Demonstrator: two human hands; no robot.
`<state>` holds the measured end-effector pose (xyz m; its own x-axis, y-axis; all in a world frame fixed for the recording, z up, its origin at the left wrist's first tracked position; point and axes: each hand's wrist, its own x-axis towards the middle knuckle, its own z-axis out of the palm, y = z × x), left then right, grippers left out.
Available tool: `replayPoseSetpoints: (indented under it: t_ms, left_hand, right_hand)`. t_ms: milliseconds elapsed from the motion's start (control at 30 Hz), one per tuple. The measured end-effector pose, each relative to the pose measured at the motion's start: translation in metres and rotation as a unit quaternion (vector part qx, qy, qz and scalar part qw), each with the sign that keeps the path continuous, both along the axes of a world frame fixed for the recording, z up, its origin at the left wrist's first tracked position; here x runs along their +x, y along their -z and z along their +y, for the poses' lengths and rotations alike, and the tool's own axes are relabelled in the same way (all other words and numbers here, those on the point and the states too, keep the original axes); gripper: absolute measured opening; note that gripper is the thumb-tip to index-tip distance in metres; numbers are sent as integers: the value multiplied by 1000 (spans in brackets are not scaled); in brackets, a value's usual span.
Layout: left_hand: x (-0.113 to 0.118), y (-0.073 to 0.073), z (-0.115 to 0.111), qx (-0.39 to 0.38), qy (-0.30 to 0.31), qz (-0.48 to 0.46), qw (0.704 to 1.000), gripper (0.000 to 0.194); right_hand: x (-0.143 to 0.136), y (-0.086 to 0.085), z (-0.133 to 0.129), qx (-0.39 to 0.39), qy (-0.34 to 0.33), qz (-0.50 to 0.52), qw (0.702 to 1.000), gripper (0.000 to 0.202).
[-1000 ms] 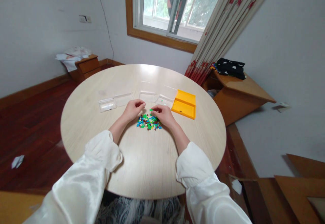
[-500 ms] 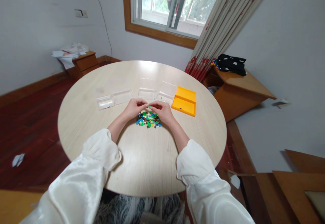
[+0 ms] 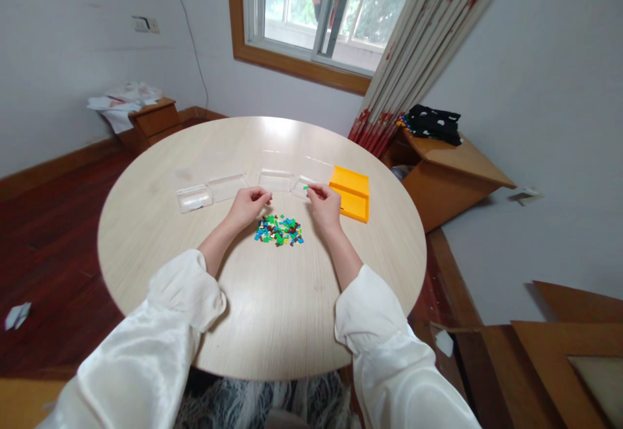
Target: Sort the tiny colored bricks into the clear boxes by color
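My left hand (image 3: 249,207) hovers at the upper left of a pile of small building bricks (image 3: 279,230) in green, blue, brown and yellow. Its thumb and fingers are pinched together; whatever is between them is too small to make out. At the near edge of a small clear plastic box (image 3: 298,189), my right hand (image 3: 325,206) is closed in a pinch. A small green brick (image 3: 306,187) shows at its fingertips, over the box. The right hand partly covers that box and the left side of an open yellow case (image 3: 355,206).
Other clear boxes, one in the middle (image 3: 275,181) and one at the left (image 3: 195,198), lie open across the round wooden table (image 3: 272,312). Beyond the table stand a cabinet with black cloth (image 3: 435,124) on it and a small drawer unit (image 3: 156,117).
My hands have parted from above the pile. The right hand moved right and away from me to the clear box; the left drew back slightly left. The view shifted a little.
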<state>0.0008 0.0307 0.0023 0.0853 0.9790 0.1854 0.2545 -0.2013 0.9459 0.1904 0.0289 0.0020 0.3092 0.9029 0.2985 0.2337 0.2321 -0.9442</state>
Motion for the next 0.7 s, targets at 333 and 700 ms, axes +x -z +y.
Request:
replayPoseSetpoints:
  t_ms: [333, 700]
  left_hand:
    - [-2, 1, 2, -6, -53, 3, 999, 22]
    - [-2, 1, 3, -2, -59, -1, 998, 20]
  right_hand:
    - [10, 7, 9, -20, 53, 73, 996, 36]
    - [15, 3, -12, -150, -278, -141, 938, 20]
